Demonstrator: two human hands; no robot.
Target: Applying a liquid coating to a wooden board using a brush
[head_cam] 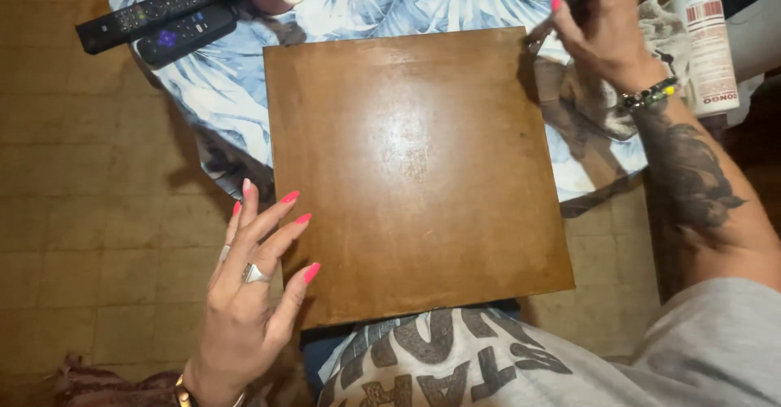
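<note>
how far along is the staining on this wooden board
The square wooden board already looks evenly brown and glossy across its face. The right hand holds a brush at the top right corner; the left hand rests at the lower left edge. Little bare wood shows.

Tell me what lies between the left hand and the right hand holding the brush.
In the head view, only the square brown board spans the stretch between the left hand and the right hand with its brush.

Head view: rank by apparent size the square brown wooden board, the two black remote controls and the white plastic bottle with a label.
1. Square brown wooden board, by far.
2. Longer black remote control.
3. White plastic bottle and shorter black remote control look alike; the bottle is partly cut off, so no ranking.
</note>
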